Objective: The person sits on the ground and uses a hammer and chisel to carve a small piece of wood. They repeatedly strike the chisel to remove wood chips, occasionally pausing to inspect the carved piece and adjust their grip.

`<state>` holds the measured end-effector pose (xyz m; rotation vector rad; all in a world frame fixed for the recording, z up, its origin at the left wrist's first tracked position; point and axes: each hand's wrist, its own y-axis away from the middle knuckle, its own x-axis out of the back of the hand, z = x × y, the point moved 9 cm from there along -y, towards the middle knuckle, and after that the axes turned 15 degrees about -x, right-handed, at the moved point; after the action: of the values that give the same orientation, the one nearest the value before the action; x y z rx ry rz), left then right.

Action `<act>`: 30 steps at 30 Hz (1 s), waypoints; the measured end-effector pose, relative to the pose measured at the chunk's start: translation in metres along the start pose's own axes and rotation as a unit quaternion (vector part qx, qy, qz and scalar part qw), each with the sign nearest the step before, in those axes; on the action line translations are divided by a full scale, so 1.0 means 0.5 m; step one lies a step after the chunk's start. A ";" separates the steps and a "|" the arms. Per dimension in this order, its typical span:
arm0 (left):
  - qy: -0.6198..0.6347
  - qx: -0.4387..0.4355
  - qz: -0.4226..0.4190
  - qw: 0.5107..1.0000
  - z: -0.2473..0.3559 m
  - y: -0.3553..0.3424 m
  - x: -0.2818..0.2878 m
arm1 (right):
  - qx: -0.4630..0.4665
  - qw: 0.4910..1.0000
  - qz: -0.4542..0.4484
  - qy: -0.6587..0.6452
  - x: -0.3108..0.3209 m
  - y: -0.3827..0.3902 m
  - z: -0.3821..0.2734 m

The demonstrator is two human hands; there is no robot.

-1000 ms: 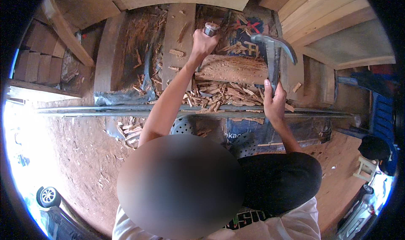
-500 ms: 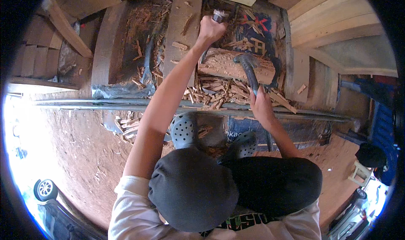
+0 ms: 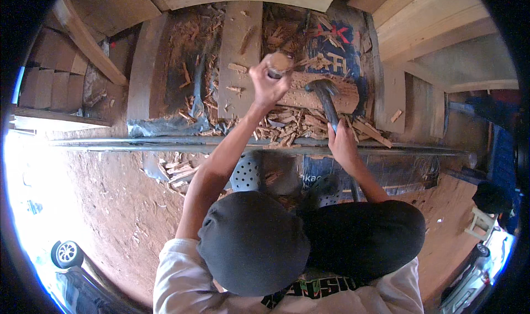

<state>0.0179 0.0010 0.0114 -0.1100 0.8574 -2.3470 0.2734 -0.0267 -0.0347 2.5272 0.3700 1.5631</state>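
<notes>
My left hand (image 3: 267, 86) is closed round the handle of a chisel (image 3: 281, 63), whose round brown top points up toward me. Its blade is hidden beneath the hand. Under and beside that hand lies a carved piece of wood (image 3: 345, 94) with a rough, chipped face. To the right, my right hand (image 3: 343, 144) grips the dark shaft of a claw hammer (image 3: 327, 100). The hammer's head rests over the wood's face or just above it; which, I cannot tell. Wood chips (image 3: 287, 127) are heaped along the near side of the wood.
A long rail (image 3: 132, 143) crosses in front of my grey clogs (image 3: 245, 171). Flat boards (image 3: 238, 38) lie around the wood, with dark plastic sheeting (image 3: 160, 125) at left. Stacked planks (image 3: 436, 27) stand far right; a white stool (image 3: 481, 223) is at right.
My left hand has come nearer and lower with the chisel, tilting its top toward me. The right hand and hammer have barely moved. The view has shifted slightly.
</notes>
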 end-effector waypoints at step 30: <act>0.136 0.156 0.281 0.937 0.023 0.044 0.147 | -0.023 1.000 0.002 0.007 -0.006 0.000 0.009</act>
<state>-0.0260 -0.0617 -0.0022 0.5354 0.5310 -1.9352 0.2761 -0.0276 -0.0395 2.4872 0.3266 1.5722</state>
